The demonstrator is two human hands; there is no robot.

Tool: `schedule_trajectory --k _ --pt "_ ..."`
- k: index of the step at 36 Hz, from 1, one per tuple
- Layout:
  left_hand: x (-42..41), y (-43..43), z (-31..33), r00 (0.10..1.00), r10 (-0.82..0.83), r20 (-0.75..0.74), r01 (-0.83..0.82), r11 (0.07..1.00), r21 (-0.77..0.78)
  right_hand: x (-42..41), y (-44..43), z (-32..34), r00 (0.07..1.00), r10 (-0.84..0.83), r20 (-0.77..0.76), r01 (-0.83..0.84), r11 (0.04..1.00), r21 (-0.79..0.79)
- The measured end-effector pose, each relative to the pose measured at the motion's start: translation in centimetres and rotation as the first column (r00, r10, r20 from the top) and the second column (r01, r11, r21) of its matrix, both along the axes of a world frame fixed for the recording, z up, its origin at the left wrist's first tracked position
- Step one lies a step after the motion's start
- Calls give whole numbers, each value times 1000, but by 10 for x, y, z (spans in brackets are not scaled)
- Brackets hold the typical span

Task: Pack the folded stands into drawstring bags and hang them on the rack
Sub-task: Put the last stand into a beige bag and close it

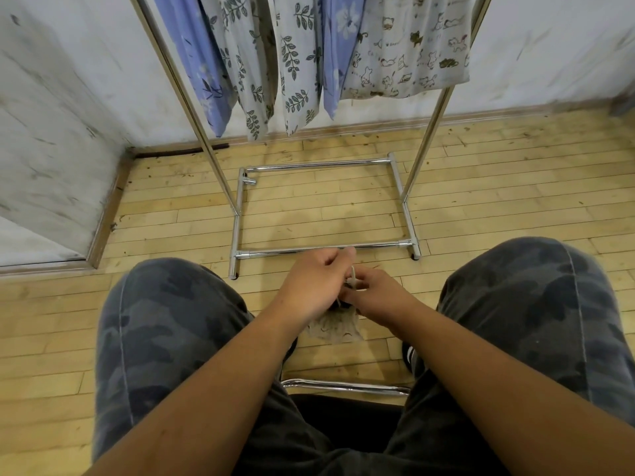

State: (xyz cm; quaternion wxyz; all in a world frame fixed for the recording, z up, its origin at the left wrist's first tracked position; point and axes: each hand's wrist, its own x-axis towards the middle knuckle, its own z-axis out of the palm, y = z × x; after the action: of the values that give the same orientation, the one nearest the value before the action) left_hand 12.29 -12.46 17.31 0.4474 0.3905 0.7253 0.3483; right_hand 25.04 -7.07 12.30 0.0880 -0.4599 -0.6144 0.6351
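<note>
Fabric bag (336, 329) being closed by its cord (352, 272)

Both hands are working low in front of the seated person, near the body. The left hand (314, 281) is curling its fingers round the pale cord, apparently to draw it tight. The right hand (376, 297) is pinching the bag's neck, likely to brace it against that pull. The bag is hanging just below both hands. Whether a folded stand is inside cannot be told. The chrome rack (323, 249) is standing just beyond, with printed cloths (295, 63) hanging from it.
</note>
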Motion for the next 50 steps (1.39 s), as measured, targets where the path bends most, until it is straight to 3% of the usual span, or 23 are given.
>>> schedule_trajectory --k 3,7,12,17,21,29,40,50 --pt "5 -2 -3 999 -46 -14 46 999 3 1 2 -1 998 31 57 -30 999 -19" --pt "10 -4 -5 986 -152 -62 154 988 31 1 7 -8 981 62 184 -77 994 75" --pt "9 -4 -7 952 -266 -155 278 958 66 0 15 -10 913 205 353 -280 944 175" --pt "6 3 0 971 -196 -140 202 979 29 9 10 -2 981 97 170 -135 963 233" --pt "-2 8 8 993 -95 -72 100 993 66 15 15 23 999 42 -28 -37 990 139" --pt "-1 29 39 994 -74 -85 82 992 96 26 34 69 995 -16 -94 25 996 89" --pt "2 78 121 982 -102 -156 133 970 202 43 79 139 963 -94 -255 145 970 192" --pt "14 139 204 974 -104 -200 174 911 375 53 127 222 876 -163 -454 309 912 268"
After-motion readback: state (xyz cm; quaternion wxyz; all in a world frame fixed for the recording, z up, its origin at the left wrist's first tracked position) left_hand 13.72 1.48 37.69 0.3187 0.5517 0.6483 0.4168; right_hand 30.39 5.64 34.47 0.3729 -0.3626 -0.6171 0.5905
